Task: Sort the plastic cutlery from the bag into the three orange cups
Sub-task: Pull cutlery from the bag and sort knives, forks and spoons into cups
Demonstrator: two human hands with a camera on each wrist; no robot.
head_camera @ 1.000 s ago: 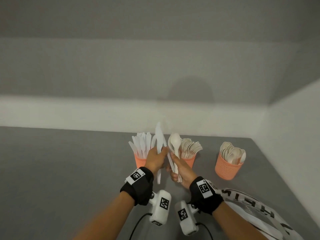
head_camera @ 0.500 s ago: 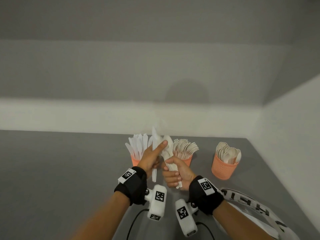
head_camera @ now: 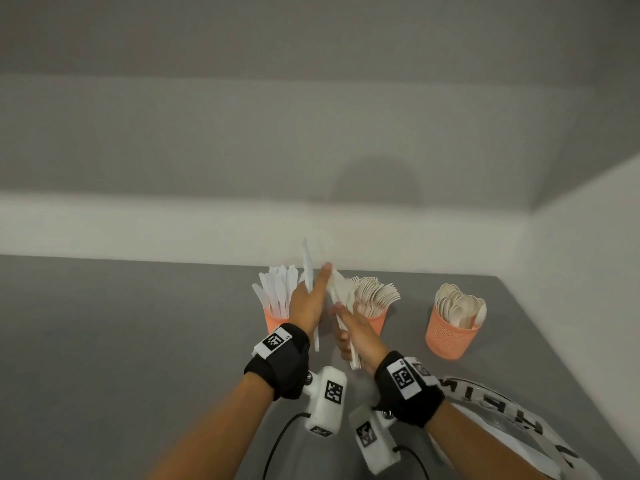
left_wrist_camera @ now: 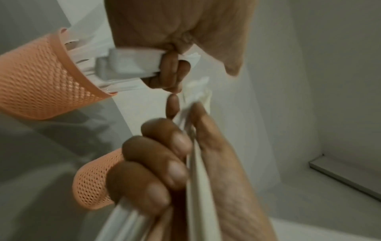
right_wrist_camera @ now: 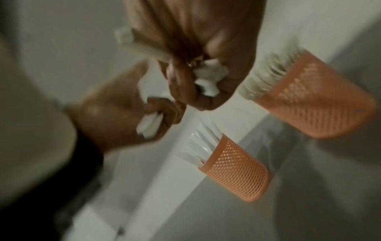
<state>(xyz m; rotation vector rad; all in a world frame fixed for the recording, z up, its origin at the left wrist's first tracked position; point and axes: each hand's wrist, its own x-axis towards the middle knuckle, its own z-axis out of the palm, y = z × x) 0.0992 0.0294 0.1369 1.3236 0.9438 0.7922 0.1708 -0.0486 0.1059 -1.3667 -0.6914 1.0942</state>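
Observation:
Three orange mesh cups stand in a row: the knife cup point(head_camera: 275, 318) on the left, the fork cup point(head_camera: 375, 322) in the middle, the spoon cup point(head_camera: 450, 337) on the right. My left hand point(head_camera: 308, 303) grips white knives point(head_camera: 306, 265) upright in front of the knife cup; its curled fingers point(left_wrist_camera: 171, 68) show in the left wrist view. Close beside it, my right hand point(head_camera: 356, 329) grips a bundle of mixed white cutlery point(head_camera: 341, 296). The right wrist view shows that bundle's ends point(right_wrist_camera: 208, 81) in the fist. The hands almost touch.
The clear plastic bag point(head_camera: 519, 420) with black lettering lies at the lower right on the grey table point(head_camera: 138, 341). White walls close off the back and right sides. Cables run from the wrist cameras near the front edge.
The left hand has drawn its knives up and slightly away from the right hand's bundle. The spoon bowl seen atop the bundle a second ago no longer stands out. The cups have not moved.

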